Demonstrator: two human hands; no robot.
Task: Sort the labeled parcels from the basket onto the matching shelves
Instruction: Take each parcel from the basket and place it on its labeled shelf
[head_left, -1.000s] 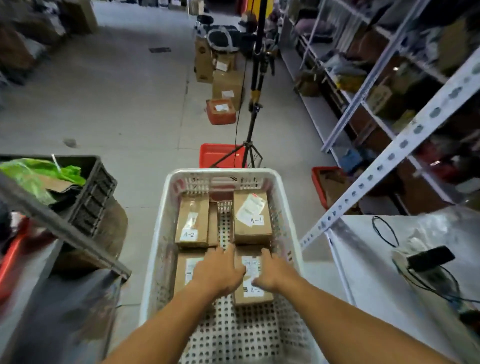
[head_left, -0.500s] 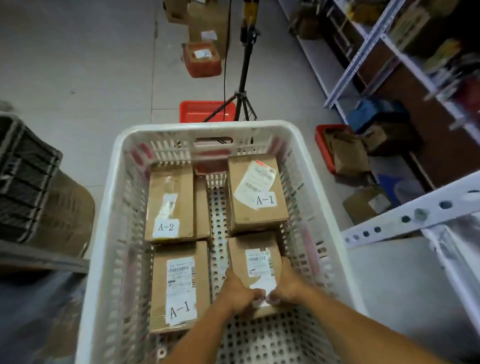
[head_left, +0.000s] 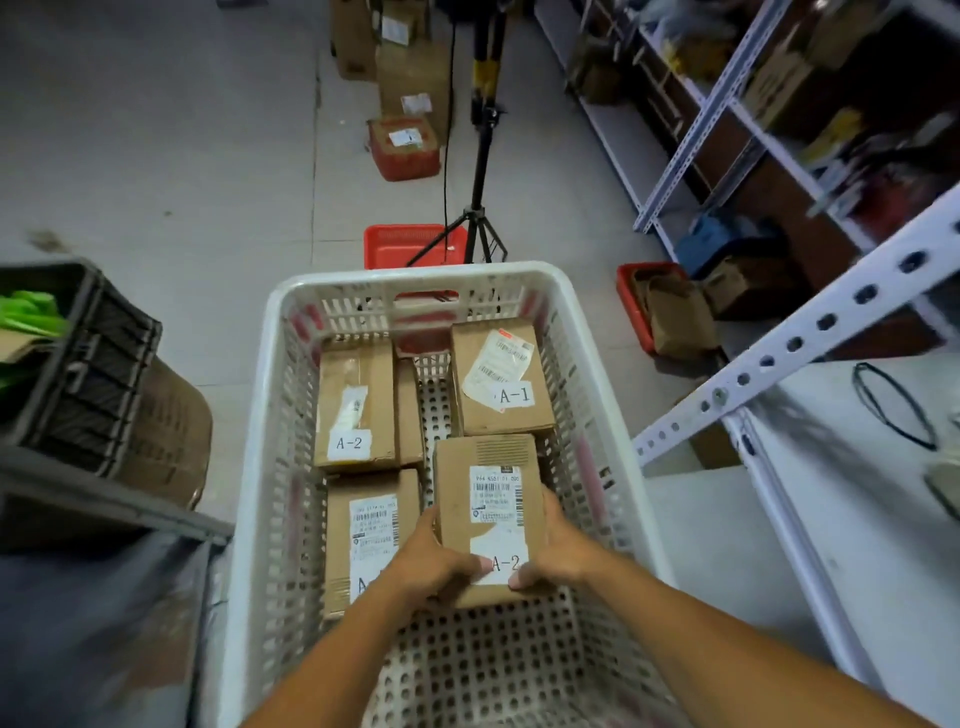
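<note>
Shelves (head_left: 769, 358): white slotted steel, right side of frame, stocked with blurred goods.
Basket (head_left: 291, 332): white perforated plastic, centre frame.
A-1 box (head_left: 498, 410): cardboard, basket's upper right.
A-2 box (head_left: 353, 395): cardboard, basket's upper left.
Third box (head_left: 358, 530): lower left, label partly hidden by a forearm.
Held box (head_left: 483, 467): marked A-2, lifted and tilted, lower centre-right in basket.
Left hand (head_left: 431, 561): fingers curled, gripping held box's left edge.
Right hand (head_left: 561, 551): fingers curled, gripping its right edge.
</note>
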